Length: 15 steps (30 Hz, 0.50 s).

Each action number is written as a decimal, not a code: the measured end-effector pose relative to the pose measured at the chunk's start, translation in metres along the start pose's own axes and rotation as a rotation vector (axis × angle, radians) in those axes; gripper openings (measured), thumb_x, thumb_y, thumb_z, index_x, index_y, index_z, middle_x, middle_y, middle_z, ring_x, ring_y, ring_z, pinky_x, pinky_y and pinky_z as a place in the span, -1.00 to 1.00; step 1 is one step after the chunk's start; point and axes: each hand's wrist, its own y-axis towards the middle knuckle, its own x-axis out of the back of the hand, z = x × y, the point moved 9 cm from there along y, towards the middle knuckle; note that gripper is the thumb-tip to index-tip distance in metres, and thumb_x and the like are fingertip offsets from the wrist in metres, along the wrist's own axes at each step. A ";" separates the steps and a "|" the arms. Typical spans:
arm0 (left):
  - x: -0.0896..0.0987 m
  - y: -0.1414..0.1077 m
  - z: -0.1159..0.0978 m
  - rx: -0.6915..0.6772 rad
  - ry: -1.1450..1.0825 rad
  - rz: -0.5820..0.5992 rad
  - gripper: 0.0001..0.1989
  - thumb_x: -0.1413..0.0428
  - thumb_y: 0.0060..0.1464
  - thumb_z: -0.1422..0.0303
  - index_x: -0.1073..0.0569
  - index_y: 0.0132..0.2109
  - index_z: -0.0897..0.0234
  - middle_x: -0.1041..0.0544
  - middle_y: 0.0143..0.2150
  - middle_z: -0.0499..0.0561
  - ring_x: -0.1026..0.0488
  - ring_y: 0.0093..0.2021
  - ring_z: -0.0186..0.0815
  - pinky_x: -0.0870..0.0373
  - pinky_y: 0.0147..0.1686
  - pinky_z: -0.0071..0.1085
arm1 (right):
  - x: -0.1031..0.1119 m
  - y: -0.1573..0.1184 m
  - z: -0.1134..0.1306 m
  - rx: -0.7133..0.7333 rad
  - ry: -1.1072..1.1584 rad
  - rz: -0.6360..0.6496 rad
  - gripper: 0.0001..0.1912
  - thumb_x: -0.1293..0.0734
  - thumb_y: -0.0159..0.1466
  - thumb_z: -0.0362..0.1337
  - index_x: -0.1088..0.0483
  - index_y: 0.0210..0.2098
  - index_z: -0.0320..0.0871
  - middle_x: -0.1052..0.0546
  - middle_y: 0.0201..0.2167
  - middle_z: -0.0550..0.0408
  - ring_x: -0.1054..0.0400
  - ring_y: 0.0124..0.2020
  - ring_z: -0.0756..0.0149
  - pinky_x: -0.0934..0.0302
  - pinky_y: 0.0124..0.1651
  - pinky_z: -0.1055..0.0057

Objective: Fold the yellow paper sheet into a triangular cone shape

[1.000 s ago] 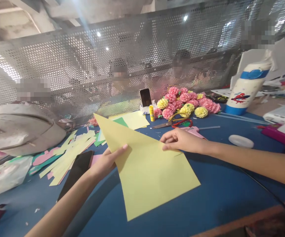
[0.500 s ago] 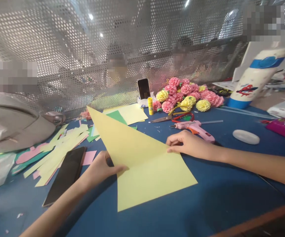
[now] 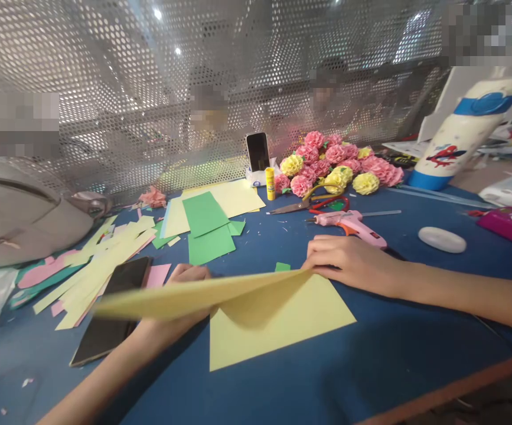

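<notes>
A sheet of yellow paper [image 3: 291,307] lies on the blue table, bent across its middle, with its far part raised as a flap [image 3: 180,295] that leans toward me and blurs at its left tip. My left hand [image 3: 189,273] is closed at the sheet's left edge; the flap covers its thumb and part of the palm. At the right end of the bend, my right hand [image 3: 342,260] pinches the paper between thumb and bent fingers. A small green scrap [image 3: 283,267] shows just behind the flap.
Behind are green paper pieces [image 3: 206,212], a glue stick [image 3: 270,184], scissors [image 3: 300,205], a pink glue gun [image 3: 348,225] and paper flowers [image 3: 335,162]. Left lie a dark phone [image 3: 105,330] and yellow strips [image 3: 100,265]. A bottle [image 3: 463,139] stands right, before a perforated metal screen [image 3: 256,71].
The paper's raised far part has swung down toward me, uncovering the green pieces behind. My right hand has turned slightly at the bend, and the left is now partly covered.
</notes>
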 end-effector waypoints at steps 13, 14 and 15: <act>-0.005 -0.027 -0.048 -0.343 0.508 0.126 -0.37 0.19 0.14 0.76 -0.42 0.16 0.09 -0.46 -0.02 0.08 -0.34 -0.07 -0.13 -0.18 -0.04 -0.15 | 0.006 -0.026 0.022 0.056 -0.412 -0.048 -0.76 -0.26 0.31 -0.37 -0.55 -0.15 -0.05 -0.47 -0.24 0.03 -0.28 -0.19 0.15 -0.08 -0.14 0.22; -0.005 -0.027 -0.049 -0.327 0.514 0.154 -0.35 0.18 0.11 0.76 -0.41 0.18 0.09 -0.45 0.00 0.09 -0.33 -0.05 -0.11 -0.18 -0.04 -0.14 | 0.009 -0.026 0.022 0.038 -0.425 -0.061 -0.79 -0.27 0.32 -0.32 -0.56 -0.20 -0.05 -0.47 -0.29 0.03 -0.28 -0.22 0.16 -0.06 -0.16 0.22; -0.004 -0.027 -0.051 -0.306 0.510 0.180 -0.35 0.17 0.10 0.74 -0.39 0.20 0.09 -0.43 0.01 0.09 -0.32 -0.04 -0.09 -0.19 -0.03 -0.12 | 0.010 -0.026 0.024 0.030 -0.444 -0.073 -0.80 -0.27 0.33 -0.29 -0.57 -0.24 -0.07 -0.46 -0.34 0.03 -0.27 -0.24 0.17 -0.05 -0.18 0.23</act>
